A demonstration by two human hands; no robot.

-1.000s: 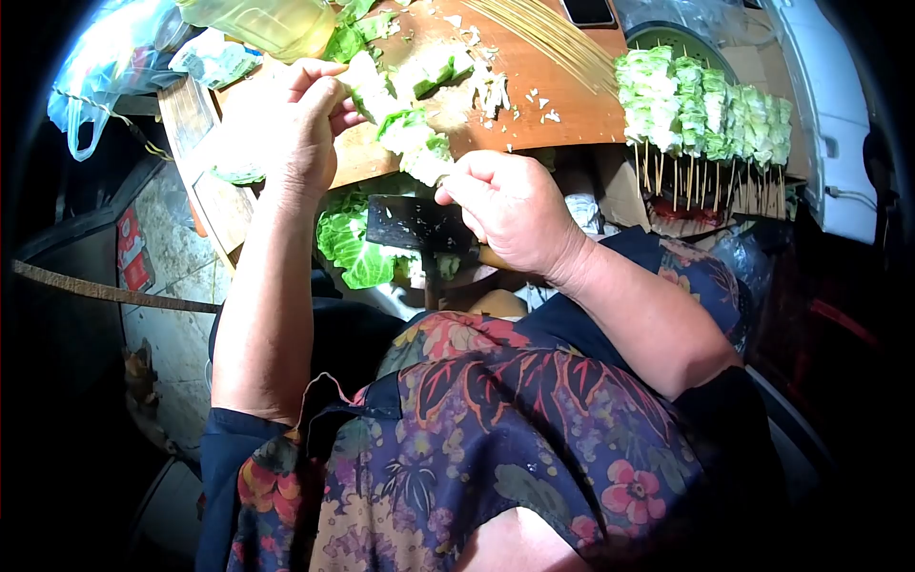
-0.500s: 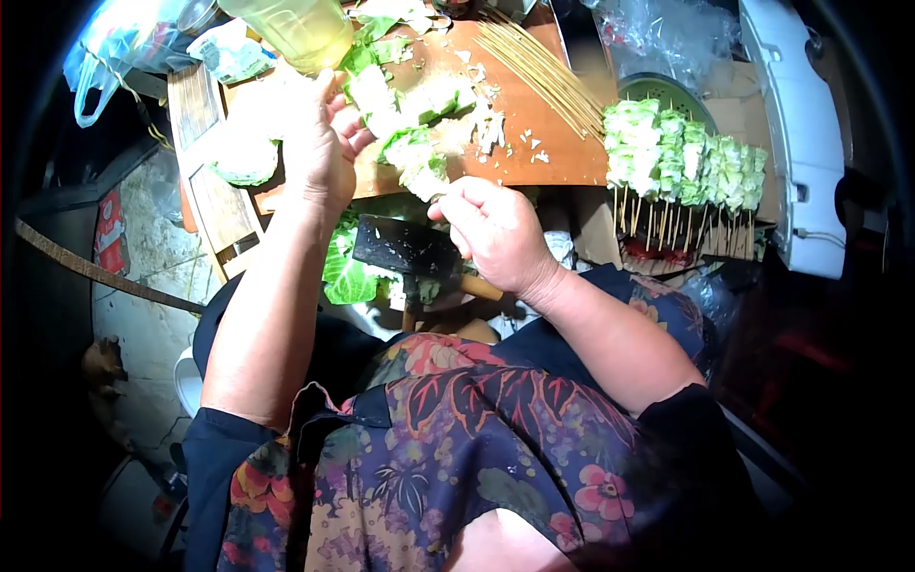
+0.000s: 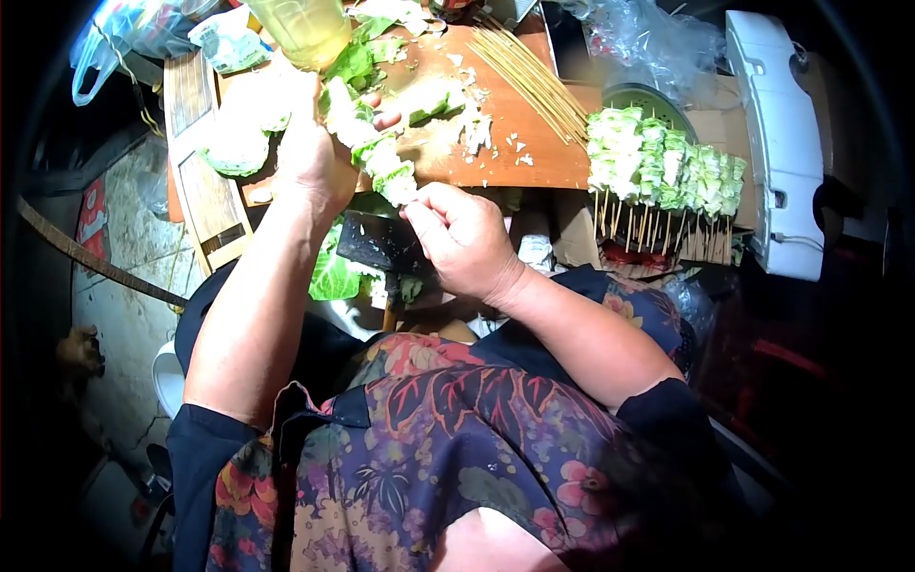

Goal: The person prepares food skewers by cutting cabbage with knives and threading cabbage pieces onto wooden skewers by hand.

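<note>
A skewer of folded cabbage leaves [image 3: 386, 164] runs diagonally between my hands. My left hand [image 3: 315, 153] curls round its upper part, fingertips showing behind the leaves. My right hand [image 3: 465, 240] is closed in a pinch at the lower end; the stick inside its fingers is hidden. Just below lies a cleaver [image 3: 367, 240] with a dark blade, partly covered by my right hand. Loose green leaves [image 3: 334, 272] are under it. Another cabbage piece [image 3: 434, 100] lies on the orange-brown board [image 3: 534, 170], beside pale scraps.
Bare bamboo skewers [image 3: 534, 81] lie across the board. Several finished cabbage skewers [image 3: 662, 162] stand packed at the right, beside a white plastic piece [image 3: 777, 153]. A plastic jug [image 3: 310, 33] with yellowish contents is at the top. Half a cabbage [image 3: 238, 153] sits at the left.
My left hand has closed in round the cabbage skewer, which now lies against its palm. My right hand has shifted left with the lower end. The whole view has shifted slightly.
</note>
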